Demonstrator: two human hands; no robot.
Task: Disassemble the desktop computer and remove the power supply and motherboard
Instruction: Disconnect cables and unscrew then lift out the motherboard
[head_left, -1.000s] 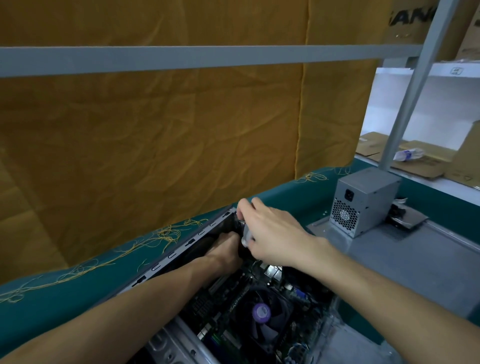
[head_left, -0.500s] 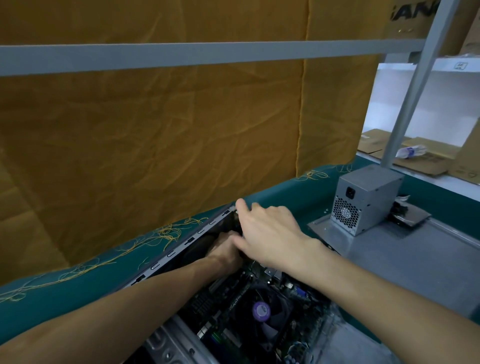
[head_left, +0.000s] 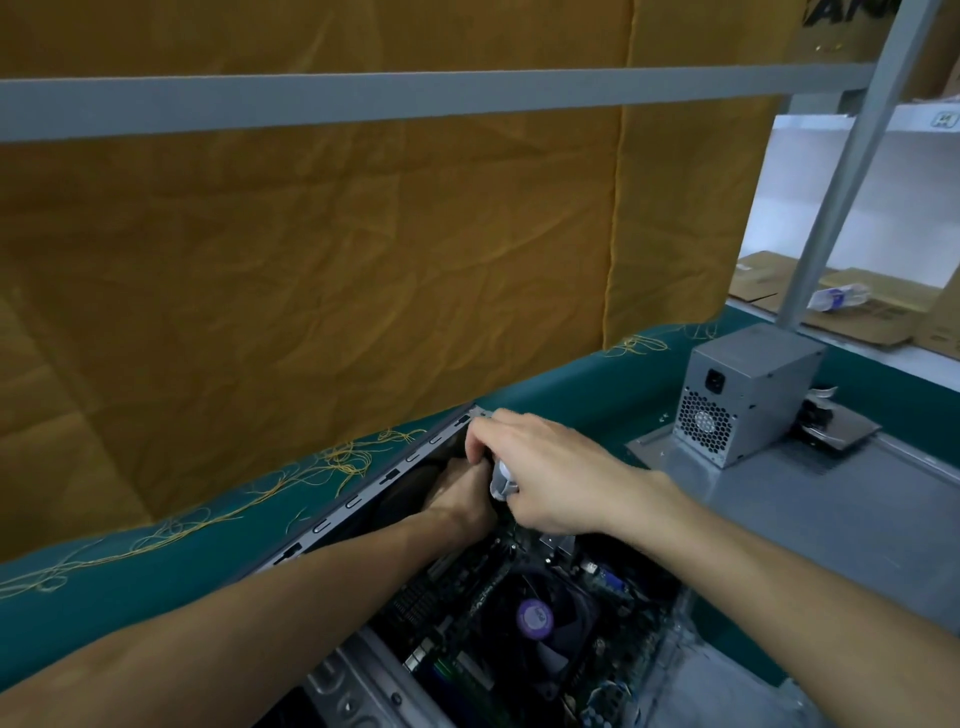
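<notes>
The motherboard (head_left: 519, 613) lies in the open case (head_left: 363, 499), just below both hands. The right hand (head_left: 550, 478) curls round a small grey part (head_left: 503, 480); the left hand (head_left: 460, 493) reaches beneath it, grip hidden. The power supply (head_left: 743, 395) stands outside. Half a second ago, the right fingers lay flatter.

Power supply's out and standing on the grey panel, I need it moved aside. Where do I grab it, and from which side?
Take the power supply across its plain side walls, coming down from above. It stands upright with its top free; the vented socket face looks toward the open case, and cables trail from its far right end, so keep fingers off both.
</notes>
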